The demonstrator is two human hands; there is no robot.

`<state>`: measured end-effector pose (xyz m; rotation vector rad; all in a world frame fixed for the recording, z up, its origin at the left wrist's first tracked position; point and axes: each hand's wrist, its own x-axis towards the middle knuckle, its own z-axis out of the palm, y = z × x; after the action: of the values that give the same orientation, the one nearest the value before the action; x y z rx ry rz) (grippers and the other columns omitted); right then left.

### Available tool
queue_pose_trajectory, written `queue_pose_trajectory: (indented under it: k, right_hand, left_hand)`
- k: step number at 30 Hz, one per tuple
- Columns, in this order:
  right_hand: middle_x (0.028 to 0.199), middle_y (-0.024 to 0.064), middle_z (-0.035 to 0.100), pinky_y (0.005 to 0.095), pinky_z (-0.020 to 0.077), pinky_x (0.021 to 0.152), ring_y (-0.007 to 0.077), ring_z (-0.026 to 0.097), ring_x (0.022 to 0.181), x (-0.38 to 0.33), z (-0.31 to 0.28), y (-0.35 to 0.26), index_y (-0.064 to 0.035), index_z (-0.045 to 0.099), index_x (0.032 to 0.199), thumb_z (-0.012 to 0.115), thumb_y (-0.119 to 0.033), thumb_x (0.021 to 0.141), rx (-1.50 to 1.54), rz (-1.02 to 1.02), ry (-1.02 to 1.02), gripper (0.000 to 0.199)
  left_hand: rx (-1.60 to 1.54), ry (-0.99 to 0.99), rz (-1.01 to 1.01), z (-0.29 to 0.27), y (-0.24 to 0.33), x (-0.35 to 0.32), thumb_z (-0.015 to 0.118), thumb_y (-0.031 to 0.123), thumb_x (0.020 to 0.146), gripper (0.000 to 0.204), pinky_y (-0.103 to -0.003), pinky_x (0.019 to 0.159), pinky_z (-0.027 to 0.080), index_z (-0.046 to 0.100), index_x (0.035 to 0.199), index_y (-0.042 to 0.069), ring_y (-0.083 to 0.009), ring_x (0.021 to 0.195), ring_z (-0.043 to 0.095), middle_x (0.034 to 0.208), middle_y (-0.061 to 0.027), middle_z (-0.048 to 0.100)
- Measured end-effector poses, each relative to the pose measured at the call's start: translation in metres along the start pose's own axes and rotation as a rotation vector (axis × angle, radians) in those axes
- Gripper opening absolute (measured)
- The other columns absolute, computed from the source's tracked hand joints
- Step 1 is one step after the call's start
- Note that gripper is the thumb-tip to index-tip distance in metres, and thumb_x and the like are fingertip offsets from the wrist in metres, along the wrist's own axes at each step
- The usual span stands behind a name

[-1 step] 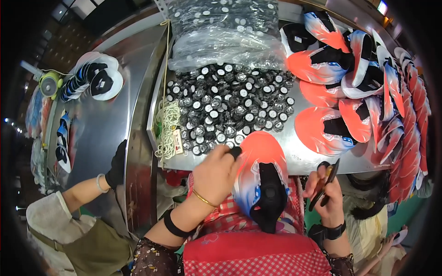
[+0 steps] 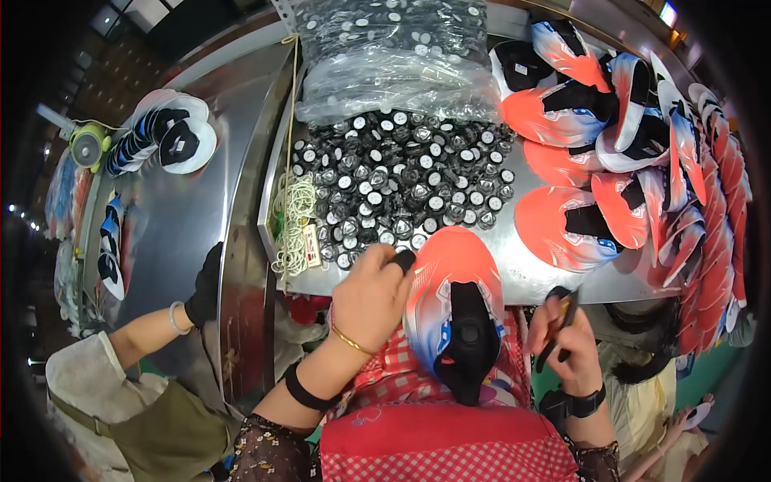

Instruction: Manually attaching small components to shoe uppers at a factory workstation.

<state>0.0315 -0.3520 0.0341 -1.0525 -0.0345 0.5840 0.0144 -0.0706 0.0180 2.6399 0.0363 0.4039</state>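
Observation:
A shoe upper (image 2: pixel 454 261), coral at the toe and fading through white to blue, stands toe-away in front of me. A round black disc rests in its black opening. My left hand (image 2: pixel 371 293), a black cover on one fingertip, is closed on the upper's left edge near the toe. To the right of the upper, apart from it, my right hand (image 2: pixel 569 341) is closed around dark snips (image 2: pixel 567 309). The fingers partly hide the snips, so I cannot tell whether the blades are apart.
Many black-and-white round dials (image 2: pixel 401 181) cover the metal table, below a clear plastic bag (image 2: pixel 393 80). Tangled cord (image 2: pixel 293 225) lies on their left. Coral uppers (image 2: pixel 554 229) pile up at the right. A co-worker's gloved hand (image 2: pixel 209 285) is at the left table.
My right hand has turned slightly, tilting the snips. The upper and my left hand have shifted a little to the left.

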Motion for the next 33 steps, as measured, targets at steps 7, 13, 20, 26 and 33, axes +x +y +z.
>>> queue_pose_trajectory:
  k: [7,13,20,26,33]
  right_hand:
    - [0.065,0.0044,0.050,0.0299,0.0479,0.056,0.0154,0.052,0.055,0.016,0.020,-0.025,-0.0018,0.049,0.094,0.075,-0.018,0.071,0.364,-0.141,-0.208,0.038]
    - [0.087,0.0047,0.066,0.0296,0.0497,0.066,0.0195,0.063,0.076,0.037,0.063,-0.036,-0.0090,0.064,0.098,0.069,-0.008,0.072,-1.137,-0.318,-0.609,0.027]
    - [0.087,0.0041,0.052,0.0319,0.0486,0.063,0.0217,0.054,0.080,0.050,0.093,0.000,-0.0099,0.061,0.081,0.059,-0.014,0.068,-1.646,-0.589,-0.912,0.013]
    - [0.086,0.0044,0.052,0.0314,0.0486,0.064,0.0212,0.054,0.079,0.048,0.089,0.004,-0.0081,0.059,0.079,0.059,-0.015,0.066,-1.611,-0.679,-0.937,0.014]
    - [0.085,0.0048,0.053,0.0311,0.0486,0.059,0.0223,0.055,0.076,0.045,0.077,0.015,-0.0081,0.056,0.075,0.060,-0.014,0.065,-1.505,-0.814,-0.824,0.012]
  left_hand:
    - [0.083,-0.006,0.139,0.012,-0.021,-0.001,0.062,0.014,0.075,0.011,-0.032,0.063,0.051,0.061,0.083,0.006,-0.0229,0.081,0.059,0.102,-0.0056,0.059]
    - [0.213,-0.075,0.217,0.018,-0.030,0.008,0.057,0.010,0.072,0.010,-0.030,0.063,0.052,0.056,0.081,0.005,-0.0217,0.087,0.059,0.108,-0.0085,0.058]
    - [0.192,-0.019,0.187,0.021,-0.034,0.011,0.056,0.009,0.073,0.009,-0.032,0.060,0.053,0.053,0.079,0.003,-0.0233,0.077,0.063,0.099,-0.0123,0.062]
    - [0.154,0.047,0.260,0.023,-0.040,0.008,0.057,0.010,0.073,0.010,-0.031,0.057,0.053,0.054,0.081,0.003,-0.0227,0.074,0.062,0.102,-0.0125,0.063]
    - [-0.006,0.074,0.076,0.011,-0.022,0.011,0.062,0.007,0.077,0.029,-0.027,0.057,0.051,0.060,0.106,0.006,-0.0183,0.074,0.064,0.096,-0.0064,0.065]
